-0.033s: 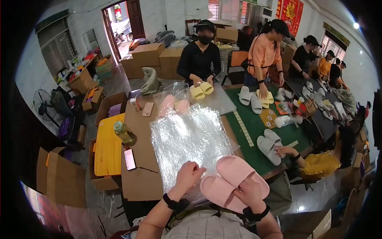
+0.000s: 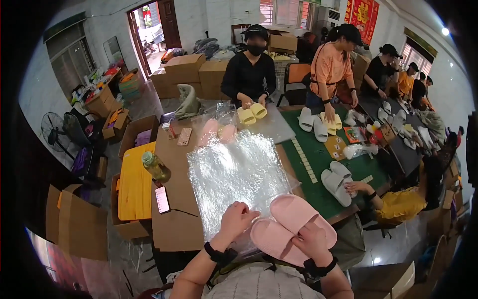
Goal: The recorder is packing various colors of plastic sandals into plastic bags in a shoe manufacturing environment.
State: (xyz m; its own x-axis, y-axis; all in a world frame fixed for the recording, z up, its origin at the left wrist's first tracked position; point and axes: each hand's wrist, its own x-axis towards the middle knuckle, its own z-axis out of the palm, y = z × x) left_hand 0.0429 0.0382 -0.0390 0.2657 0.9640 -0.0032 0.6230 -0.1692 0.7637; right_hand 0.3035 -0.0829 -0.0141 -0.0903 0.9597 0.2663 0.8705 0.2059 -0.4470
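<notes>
A pair of pink slippers (image 2: 293, 211) lies side by side at the table's near edge, toes pointing away to the left. My right hand (image 2: 312, 240) is closed on them where their foot openings meet, its fingers partly hidden inside. A stack of clear plastic bags (image 2: 239, 172) shines under the light just ahead of me. Over its near right part is my left hand (image 2: 237, 220), fingers curled in and the thumb side toward the slippers. Whether it pinches a film edge is too fine to see. More pink slippers (image 2: 209, 130) sit at the stack's far end, in clear plastic.
A green bottle (image 2: 155, 167) and a lit phone (image 2: 162, 199) stand and lie on the left of the brown table (image 2: 174, 233). Across from me a person handles yellow slippers (image 2: 252, 114). Other workers' hands touch slippers on the green mat (image 2: 318, 159) at right. Open cartons (image 2: 130, 226) flank the table.
</notes>
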